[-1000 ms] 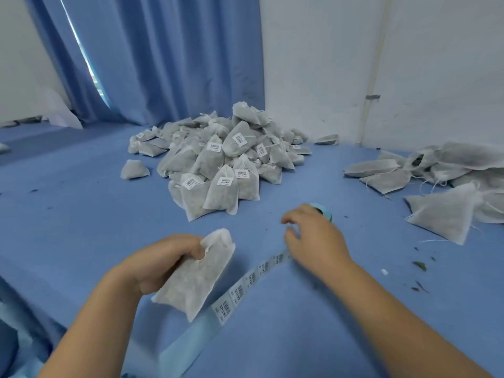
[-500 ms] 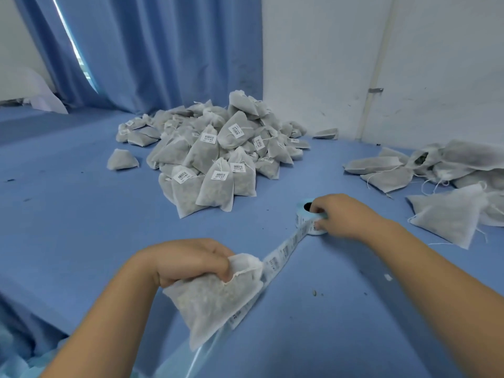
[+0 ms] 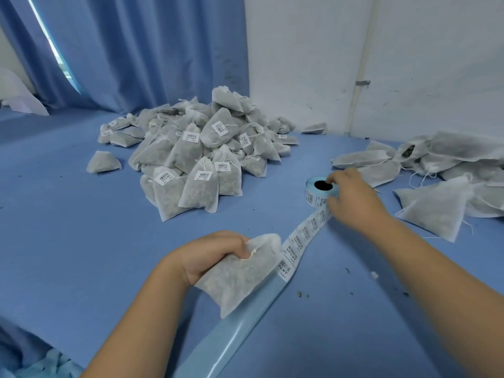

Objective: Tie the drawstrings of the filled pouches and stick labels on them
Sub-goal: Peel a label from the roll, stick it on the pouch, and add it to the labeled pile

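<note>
Head view, left hand (image 3: 212, 255): fist round neck of filled pouch (image 3: 240, 282)
right hand (image 3: 354, 203): curled on label roll (image 3: 313, 197)
label strip (image 3: 300, 238): runs between hands

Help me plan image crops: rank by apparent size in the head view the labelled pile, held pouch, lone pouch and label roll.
1. labelled pile
2. held pouch, though nearness to the camera enlarges it
3. lone pouch and label roll look about alike; I would not rank them
</note>
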